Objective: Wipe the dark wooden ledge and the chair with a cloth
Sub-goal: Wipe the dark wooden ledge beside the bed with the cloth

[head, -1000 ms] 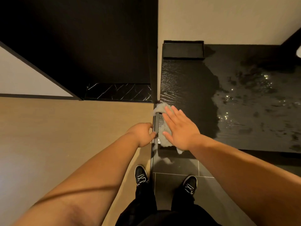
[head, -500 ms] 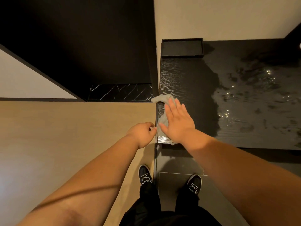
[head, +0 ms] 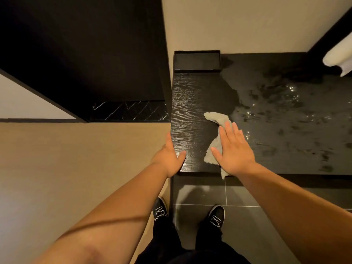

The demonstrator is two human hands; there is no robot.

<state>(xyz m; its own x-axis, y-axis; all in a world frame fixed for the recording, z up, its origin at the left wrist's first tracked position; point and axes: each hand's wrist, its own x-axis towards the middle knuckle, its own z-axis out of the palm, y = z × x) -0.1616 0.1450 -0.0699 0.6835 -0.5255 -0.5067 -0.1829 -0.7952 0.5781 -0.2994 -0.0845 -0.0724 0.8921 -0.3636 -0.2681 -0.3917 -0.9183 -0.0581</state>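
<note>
Cloth [head: 217, 121] is pressed onto the dark wooden ledge [head: 190, 111] near its front edge by the right hand [head: 233, 151], fingers straight and spread. At 9 o'clock, the ledge corner is touched by the left hand [head: 169, 159], fingers extended. A black tray [head: 197, 60] is noted at 12 o'clock.

My right hand [head: 233, 151] lies flat, fingers straight, pressing a crumpled pale grey cloth [head: 217, 119] onto the dark grained wooden ledge [head: 190, 115] near its front edge. My left hand [head: 168, 159] rests against the ledge's left edge, thumb on top. A black rectangular tray [head: 197, 60] sits at the far left corner. Shiny smeared patches [head: 282, 115] spread to the right.
</note>
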